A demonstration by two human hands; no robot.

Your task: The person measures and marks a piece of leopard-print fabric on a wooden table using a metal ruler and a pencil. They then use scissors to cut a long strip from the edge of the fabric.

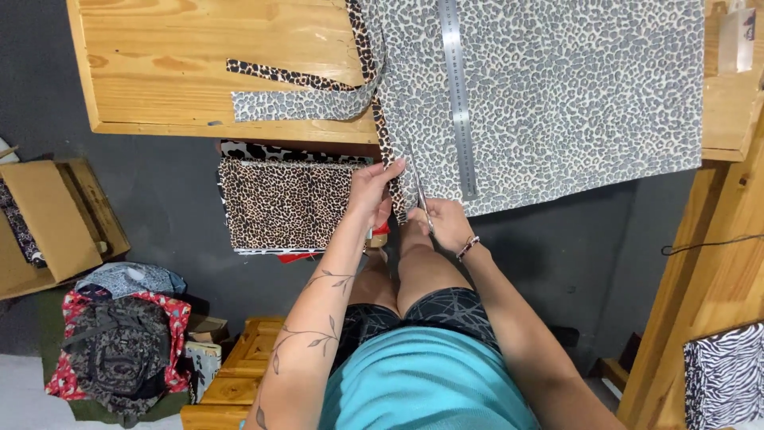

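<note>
Two hands at the near edge of the grey leopard-print fabric (pixel 573 95), spread flat over the wooden bench (pixel 159 64) and overhanging it towards the knees. Left hand (pixel 372 191): fingers clenched on the hanging edge, pinching the narrow band with its brown spotted face turned out. Right hand (pixel 446 224): fingers closed through the handles of the scissors (pixel 419 191), blades pointing away and up into the cloth, just left of the steel ruler (pixel 458 95) lying lengthwise on it.

Done so far, judging by the lay of things: one long strip (pixel 302 103) already off, curled on the bare wood to the left. In hand: a second cut, only begun at the overhang. Left: nearly the whole run beside the ruler up to the far edge, and the broad piece to its right untouched.

Containers: one cardboard box (pixel 44 223) on the floor at far left, flap open, a bit of dark patterned cloth showing at its edge, the rest of its contents hidden. Beside it a loose heap of clothes (pixel 119 342), in no container. Under the bench, a folded stack of brown leopard cloth (pixel 282 203).
</note>
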